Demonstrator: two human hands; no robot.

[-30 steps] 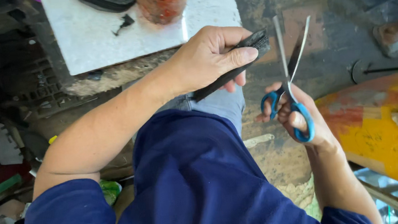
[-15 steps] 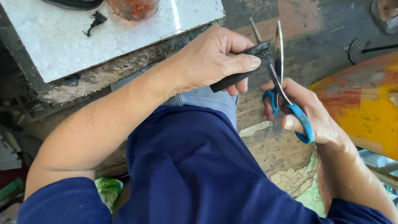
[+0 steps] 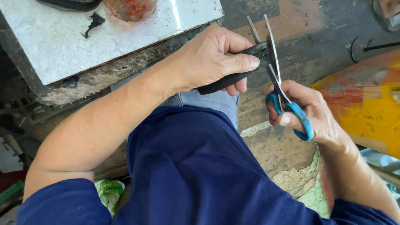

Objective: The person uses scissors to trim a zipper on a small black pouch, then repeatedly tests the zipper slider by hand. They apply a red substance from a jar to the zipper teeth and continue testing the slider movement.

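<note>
My left hand (image 3: 210, 58) grips a black rubbery strip (image 3: 235, 78) and holds it out level above my lap. In my right hand (image 3: 301, 113) are blue-handled scissors (image 3: 279, 86), blades pointing up and away. The two blades straddle the far end of the strip, just past my left thumb. Both forearms come out of dark blue sleeves.
A white slab (image 3: 58, 38) lies at the upper left with a reddish jar (image 3: 130, 3), a small black scrap (image 3: 91, 21) and a dark object on it. An orange and yellow painted board (image 3: 382, 96) sits at the right. A sandalled foot (image 3: 391, 9) shows at the top right.
The scissors have moved left onto the strip's end and the blades have closed in around it. The view shifted slightly, with the slab now further left.
</note>
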